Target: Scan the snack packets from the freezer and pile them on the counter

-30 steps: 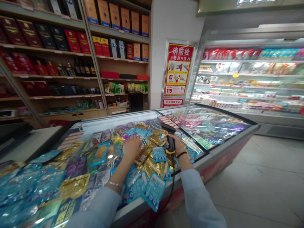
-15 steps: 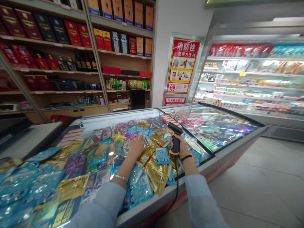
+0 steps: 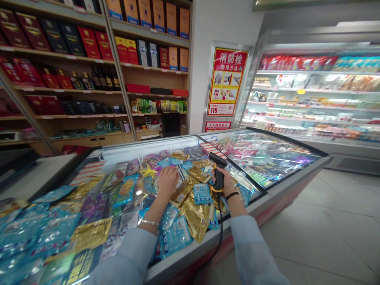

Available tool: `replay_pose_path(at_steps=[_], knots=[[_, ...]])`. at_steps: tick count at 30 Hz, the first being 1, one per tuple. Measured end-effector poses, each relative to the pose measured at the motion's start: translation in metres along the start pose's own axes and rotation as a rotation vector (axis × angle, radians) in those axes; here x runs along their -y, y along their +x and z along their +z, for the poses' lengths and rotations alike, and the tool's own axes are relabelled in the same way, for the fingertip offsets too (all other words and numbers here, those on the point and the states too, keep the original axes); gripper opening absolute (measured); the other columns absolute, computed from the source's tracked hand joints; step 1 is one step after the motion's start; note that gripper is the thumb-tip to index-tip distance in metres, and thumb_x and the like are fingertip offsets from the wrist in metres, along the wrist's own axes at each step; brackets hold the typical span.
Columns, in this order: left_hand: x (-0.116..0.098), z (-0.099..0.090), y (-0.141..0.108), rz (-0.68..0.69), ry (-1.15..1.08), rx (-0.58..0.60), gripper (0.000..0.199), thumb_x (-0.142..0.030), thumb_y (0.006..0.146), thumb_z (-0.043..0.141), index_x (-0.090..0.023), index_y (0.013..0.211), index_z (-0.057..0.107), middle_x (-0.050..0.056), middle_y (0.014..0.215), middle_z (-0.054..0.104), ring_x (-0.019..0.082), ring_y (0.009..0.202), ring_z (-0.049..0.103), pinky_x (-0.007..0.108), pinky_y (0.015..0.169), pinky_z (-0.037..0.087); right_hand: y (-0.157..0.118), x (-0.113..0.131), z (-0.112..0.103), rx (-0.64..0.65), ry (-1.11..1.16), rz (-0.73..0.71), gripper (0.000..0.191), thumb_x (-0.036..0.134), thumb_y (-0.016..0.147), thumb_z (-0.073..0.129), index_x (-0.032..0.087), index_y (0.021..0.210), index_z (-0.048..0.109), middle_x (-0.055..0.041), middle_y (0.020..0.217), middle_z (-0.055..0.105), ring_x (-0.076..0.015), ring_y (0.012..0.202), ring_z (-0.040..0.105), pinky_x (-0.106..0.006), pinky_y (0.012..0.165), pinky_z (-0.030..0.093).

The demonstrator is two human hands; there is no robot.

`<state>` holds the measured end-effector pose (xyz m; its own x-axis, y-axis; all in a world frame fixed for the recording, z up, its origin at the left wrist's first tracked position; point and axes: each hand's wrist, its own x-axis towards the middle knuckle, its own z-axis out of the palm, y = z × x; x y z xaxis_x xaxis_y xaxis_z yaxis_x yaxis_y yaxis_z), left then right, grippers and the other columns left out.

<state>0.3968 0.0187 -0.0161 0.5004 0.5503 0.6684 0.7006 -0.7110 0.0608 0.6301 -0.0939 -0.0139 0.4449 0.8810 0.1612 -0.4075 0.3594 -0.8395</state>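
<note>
Black corded barcode scanner [image 3: 218, 176] is gripped closed in right hand [image 3: 229, 186]; open, flat left hand [image 3: 168, 183] rests on foil snack packets [image 3: 181, 192] beside it.

**Glossy foil, matt plastic, smooth glass**

On my feed, the gold foil packets [image 3: 194, 219] look crinkled and glossy, the barcode scanner [image 3: 219, 178] matt black plastic. The freezer's glass lid [image 3: 261, 158] is smooth and reflective, the near right sleeve [image 3: 252, 253] soft pale cloth, the far shelves [image 3: 145, 85] plain wood, the floor tiles [image 3: 320, 233] smooth.
</note>
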Motion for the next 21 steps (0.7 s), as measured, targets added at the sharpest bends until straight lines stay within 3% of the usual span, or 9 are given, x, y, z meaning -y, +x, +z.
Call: replay_pose_path(at_steps=[4,9,14,21], knots=[[0.000,-0.006,0.000,-0.048,-0.015,-0.029,0.021,-0.023,0.092,0.048,-0.016,0.100,0.067,0.010,0.104,0.069,0.025,0.099,0.059,0.037,0.091,0.043,0.000,0.000,-0.001,-0.006,-0.001,0.003,0.029,0.037,0.067,0.069,0.018,0.088,0.061,0.0020,0.059,0.061,-0.0093,0.037,0.049,-0.020,0.034,0.036],[0.002,-0.008,0.001,-0.156,0.013,0.112,0.027,-0.014,0.090,0.045,-0.017,0.110,0.062,0.009,0.100,0.067,0.024,0.097,0.060,0.034,0.085,0.045,0.001,-0.001,-0.003,-0.006,-0.003,0.003,0.027,0.037,0.067,0.069,0.017,0.085,0.060,0.0023,0.059,0.060,-0.0093,0.037,0.049,-0.020,0.034,0.036],[0.015,-0.001,-0.003,-0.207,-0.008,0.205,0.037,-0.007,0.080,0.049,-0.021,0.110,0.067,0.009,0.108,0.065,0.025,0.107,0.055,0.036,0.094,0.045,0.001,-0.002,-0.003,-0.012,0.009,0.014,0.027,0.036,0.066,0.070,0.018,0.083,0.060,0.0028,0.059,0.060,-0.0097,0.037,0.049,-0.021,0.034,0.038],[0.037,0.010,-0.003,-0.413,-0.274,0.046,0.039,-0.008,0.082,0.044,-0.024,0.094,0.077,0.008,0.130,0.057,0.025,0.117,0.054,0.039,0.104,0.042,0.001,-0.002,-0.002,-0.008,0.004,0.010,0.029,0.037,0.065,0.070,0.016,0.085,0.063,0.0025,0.060,0.060,-0.0091,0.038,0.049,-0.021,0.035,0.038]])
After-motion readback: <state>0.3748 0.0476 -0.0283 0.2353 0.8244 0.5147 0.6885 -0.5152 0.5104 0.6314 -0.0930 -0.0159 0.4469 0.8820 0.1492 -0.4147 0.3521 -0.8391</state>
